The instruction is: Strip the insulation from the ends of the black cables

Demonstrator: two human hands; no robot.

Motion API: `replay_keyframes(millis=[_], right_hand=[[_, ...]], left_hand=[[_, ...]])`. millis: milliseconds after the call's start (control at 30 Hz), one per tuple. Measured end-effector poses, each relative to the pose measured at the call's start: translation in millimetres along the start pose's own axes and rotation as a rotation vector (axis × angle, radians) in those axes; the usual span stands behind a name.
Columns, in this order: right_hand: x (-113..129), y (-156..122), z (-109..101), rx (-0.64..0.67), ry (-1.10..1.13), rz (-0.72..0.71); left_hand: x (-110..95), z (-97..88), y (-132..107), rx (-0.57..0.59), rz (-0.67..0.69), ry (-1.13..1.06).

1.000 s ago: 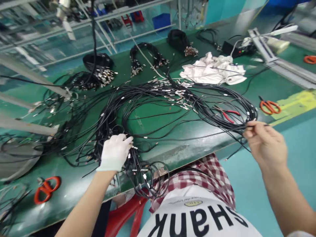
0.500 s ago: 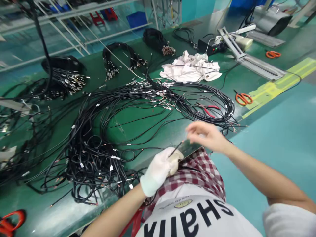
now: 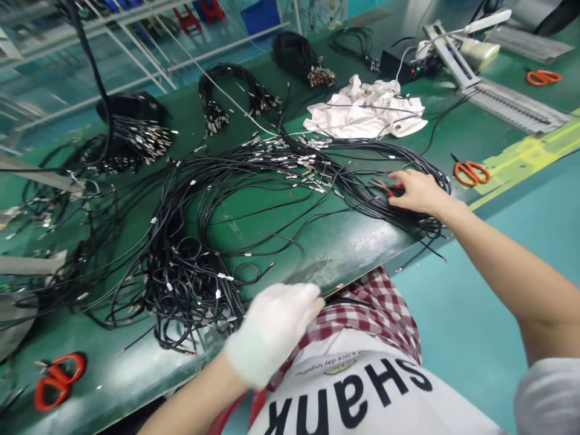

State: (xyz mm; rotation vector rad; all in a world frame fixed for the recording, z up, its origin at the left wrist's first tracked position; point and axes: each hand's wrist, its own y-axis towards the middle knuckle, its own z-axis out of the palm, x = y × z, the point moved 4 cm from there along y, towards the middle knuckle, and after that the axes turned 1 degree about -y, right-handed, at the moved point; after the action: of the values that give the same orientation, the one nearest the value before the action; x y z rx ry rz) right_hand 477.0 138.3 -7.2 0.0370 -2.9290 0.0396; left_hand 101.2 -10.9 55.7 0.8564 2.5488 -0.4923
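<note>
My right hand, bare, reaches over the looped black cables near the table's front edge. Its thumb and fingers close around the red handles of small pliers, whose jaws point left. My left hand, in a white glove, is above the table edge in front of my lap. Its fingers look curled together, blurred by motion, and anything inside them is hidden. A dark cable runs across my checked clothing beside it. Left of the glove lies a tangled heap of black cables with white tags and bare copper ends.
Orange-handled scissors lie at front left, right and far right. A white cloth sits mid-table. Cable bundles line the back. A metal slide fixture stands near yellow tape.
My right hand has moved away from the left one, to the right and back, onto the pliers. My left hand has shifted left and down; the cable end standing out of it no longer shows.
</note>
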Motion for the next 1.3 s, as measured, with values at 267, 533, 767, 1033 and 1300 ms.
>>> replay_keyframes(millis=[267,533,767,1033,1300], right_hand=[[28.0,-28.3,-30.7,-0.416,0.554,-0.159],[121.7,-111.2,-1.4,0.430,1.026,-0.233],[158.1,-150.4,27.0,0.398,1.155,-0.120],[178.5,-156.2,32.0,0.253,1.135,-0.064],[160.8,-162.9,16.9,0.304,0.597,-0.371]], left_hand=[[4.4,44.3,36.1,-0.017,-0.002,-0.284],[17.8,24.8,18.7,-0.072,-0.121,-0.313],[15.2,32.5,11.9,-0.035,-0.109,-0.299],[-5.6,37.5,14.1,-0.036,-0.128,-0.071],[4.1,34.4,5.5,-0.041,-0.189,-0.260]])
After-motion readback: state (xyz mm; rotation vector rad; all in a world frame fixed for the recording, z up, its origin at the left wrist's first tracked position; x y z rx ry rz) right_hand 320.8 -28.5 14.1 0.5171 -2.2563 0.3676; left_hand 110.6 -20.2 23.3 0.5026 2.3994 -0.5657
